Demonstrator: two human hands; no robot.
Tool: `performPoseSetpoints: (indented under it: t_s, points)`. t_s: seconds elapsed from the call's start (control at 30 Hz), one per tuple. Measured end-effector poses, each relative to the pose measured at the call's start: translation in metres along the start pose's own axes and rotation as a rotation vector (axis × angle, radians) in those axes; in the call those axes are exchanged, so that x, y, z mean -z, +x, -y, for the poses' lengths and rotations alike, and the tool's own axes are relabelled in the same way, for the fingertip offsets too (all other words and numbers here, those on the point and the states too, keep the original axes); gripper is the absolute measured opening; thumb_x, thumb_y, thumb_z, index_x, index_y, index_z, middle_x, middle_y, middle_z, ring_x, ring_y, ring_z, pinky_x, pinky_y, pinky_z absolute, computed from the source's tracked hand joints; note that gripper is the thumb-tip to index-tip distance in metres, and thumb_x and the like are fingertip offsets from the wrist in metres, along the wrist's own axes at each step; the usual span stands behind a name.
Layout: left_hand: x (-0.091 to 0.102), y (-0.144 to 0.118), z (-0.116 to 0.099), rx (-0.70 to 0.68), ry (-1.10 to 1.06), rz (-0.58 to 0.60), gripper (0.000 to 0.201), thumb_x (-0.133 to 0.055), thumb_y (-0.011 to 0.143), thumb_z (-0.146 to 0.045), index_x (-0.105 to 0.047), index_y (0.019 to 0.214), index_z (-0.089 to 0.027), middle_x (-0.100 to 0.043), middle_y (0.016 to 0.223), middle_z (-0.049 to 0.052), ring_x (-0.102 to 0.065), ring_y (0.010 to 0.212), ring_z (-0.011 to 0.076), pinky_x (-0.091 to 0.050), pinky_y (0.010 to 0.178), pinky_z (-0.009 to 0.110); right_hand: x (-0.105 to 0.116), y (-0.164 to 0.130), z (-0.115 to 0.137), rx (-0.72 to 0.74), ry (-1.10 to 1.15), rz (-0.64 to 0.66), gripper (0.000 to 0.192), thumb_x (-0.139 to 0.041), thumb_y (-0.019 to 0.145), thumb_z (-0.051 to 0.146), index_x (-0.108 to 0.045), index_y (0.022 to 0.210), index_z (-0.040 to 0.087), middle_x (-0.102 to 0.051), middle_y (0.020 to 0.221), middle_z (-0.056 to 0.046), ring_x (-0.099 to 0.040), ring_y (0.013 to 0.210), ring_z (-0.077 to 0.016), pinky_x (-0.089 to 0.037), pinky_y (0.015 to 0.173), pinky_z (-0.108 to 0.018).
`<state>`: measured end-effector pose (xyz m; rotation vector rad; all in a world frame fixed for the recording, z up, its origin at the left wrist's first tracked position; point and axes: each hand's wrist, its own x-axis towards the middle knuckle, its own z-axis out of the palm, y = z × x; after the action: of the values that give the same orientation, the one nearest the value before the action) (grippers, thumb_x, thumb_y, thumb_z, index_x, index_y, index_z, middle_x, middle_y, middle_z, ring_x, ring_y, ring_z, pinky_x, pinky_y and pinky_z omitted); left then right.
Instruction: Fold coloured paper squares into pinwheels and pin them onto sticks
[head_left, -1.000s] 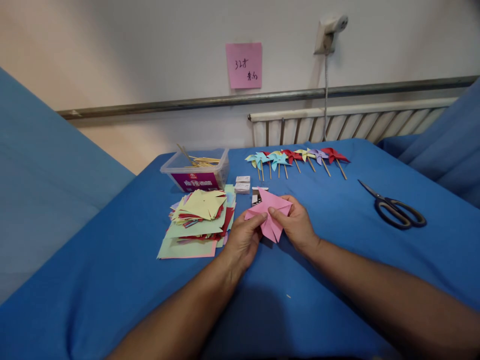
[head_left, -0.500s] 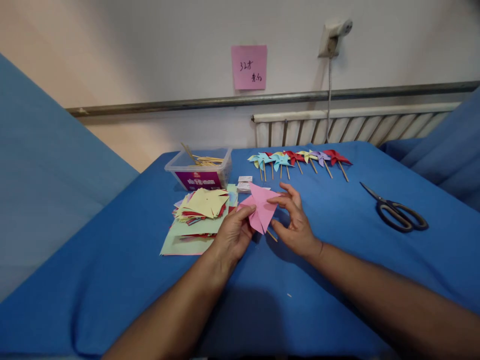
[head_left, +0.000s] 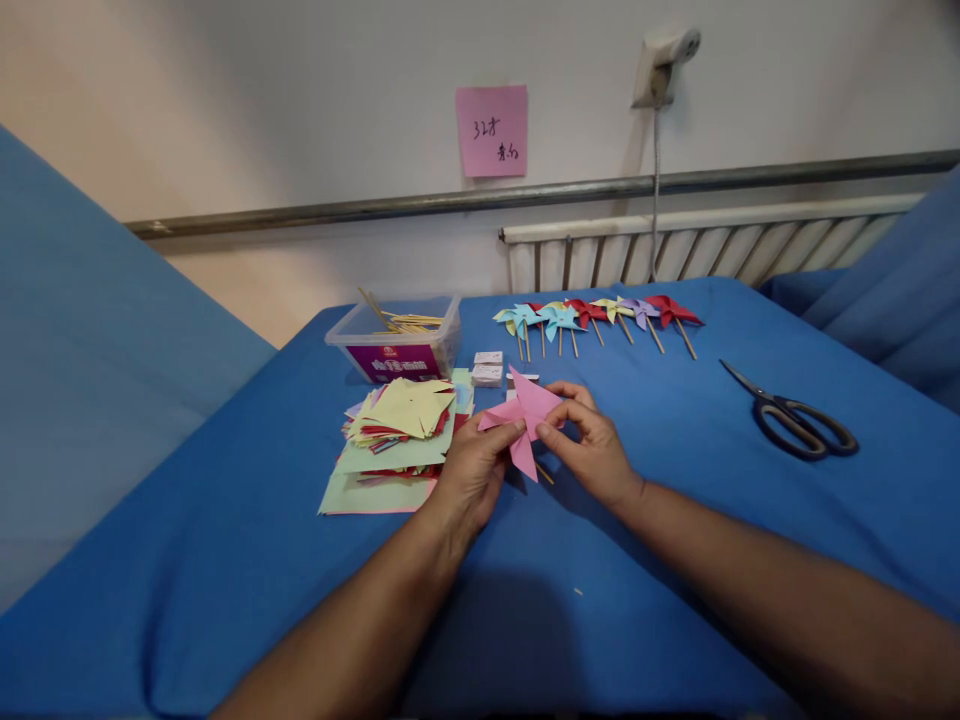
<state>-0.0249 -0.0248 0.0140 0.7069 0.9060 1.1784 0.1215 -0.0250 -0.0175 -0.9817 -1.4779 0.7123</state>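
Observation:
I hold a pink folded paper pinwheel just above the blue cloth, between both hands. My left hand pinches its left side with thumb and fingers. My right hand pinches its middle from the right. A thin wooden stick shows below the paper, between my hands. A stack of cut coloured paper squares lies just left of my left hand.
A clear plastic box of wooden sticks stands behind the stack. Two small white boxes sit beside it. A row of finished pinwheels lies at the back. Black-handled scissors lie at the right. A pink note hangs on the wall.
My right hand let go of the paper and opened half a second ago, then closed back onto its middle. The pink paper turned in my left hand.

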Motion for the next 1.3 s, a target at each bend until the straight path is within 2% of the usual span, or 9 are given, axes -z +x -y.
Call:
performPoseSetpoints:
  t_s: [0.1,0.33,0.5,0.67,0.9,1.13,1.3]
  points:
    - [0.0012,0.0010,0.0008,0.000,0.012,-0.006,0.031,-0.080,0.060,-0.016,-0.070,0.089,-0.011,-0.071,0.080,0.006,-0.063,0.070,0.0157,-0.048,0.073,0.028,0.0003,0.0000,0.0000,-0.018,0.050,0.010,0.008,-0.065,0.079,0.024,-0.062,0.072,0.021,-0.057,0.111,-0.008,-0.053,0.113,-0.0238,-0.040,0.099,-0.040]
    - [0.0026,0.0027,0.0025,-0.006,0.009,-0.008,0.028,-0.079,0.061,-0.016,-0.069,0.086,-0.012,-0.069,0.076,0.004,-0.062,0.069,0.0147,-0.048,0.076,0.030,-0.0006,0.0009,0.0014,-0.130,0.232,0.042,0.013,-0.067,0.079,0.034,-0.068,0.073,0.023,-0.055,0.119,-0.007,-0.051,0.117,-0.0238,-0.038,0.101,-0.040]
    - [0.0012,0.0029,-0.0009,-0.017,0.001,-0.075,0.032,-0.080,0.057,-0.014,-0.068,0.086,-0.011,-0.069,0.073,0.003,-0.061,0.065,0.0138,-0.048,0.070,0.028,-0.0003,0.0013,0.0029,-0.149,0.274,0.103,0.015,-0.071,0.076,0.037,-0.069,0.069,0.024,-0.054,0.122,-0.006,-0.048,0.122,-0.0252,-0.037,0.103,-0.042]
    - [0.0034,0.0045,-0.0010,-0.025,0.027,-0.072,0.033,-0.081,0.056,-0.015,-0.067,0.086,-0.012,-0.068,0.072,0.003,-0.061,0.064,0.0140,-0.049,0.067,0.027,-0.0016,0.0001,0.0046,-0.126,0.204,0.116,0.014,-0.072,0.074,0.032,-0.067,0.066,0.022,-0.056,0.121,-0.008,-0.047,0.124,-0.0258,-0.037,0.102,-0.040]
    - [0.0053,0.0042,0.0021,-0.059,0.112,-0.058,0.032,-0.082,0.056,-0.018,-0.065,0.083,-0.013,-0.068,0.074,0.003,-0.063,0.065,0.0142,-0.049,0.068,0.027,-0.0024,0.0014,0.0001,-0.106,0.115,0.010,0.012,-0.067,0.076,0.028,-0.064,0.068,0.020,-0.058,0.113,-0.010,-0.056,0.110,-0.0243,-0.046,0.091,-0.038]
    - [0.0059,0.0045,0.0028,-0.063,0.130,-0.068,0.033,-0.083,0.056,-0.019,-0.063,0.082,-0.014,-0.067,0.072,0.002,-0.062,0.062,0.0138,-0.049,0.065,0.027,-0.0033,0.0021,-0.0014,-0.091,0.052,0.002,0.016,-0.066,0.076,0.029,-0.061,0.064,0.021,-0.062,0.093,-0.008,-0.056,0.112,-0.0250,-0.046,0.090,-0.037]
    - [0.0045,0.0034,0.0030,-0.071,0.136,-0.055,0.033,-0.082,0.057,-0.019,-0.063,0.082,-0.014,-0.068,0.074,0.003,-0.062,0.064,0.0140,-0.049,0.067,0.027,-0.0039,0.0020,-0.0023,-0.098,0.056,-0.016,0.016,-0.066,0.075,0.029,-0.060,0.064,0.021,-0.062,0.090,-0.008,-0.056,0.112,-0.0254,-0.046,0.091,-0.038]
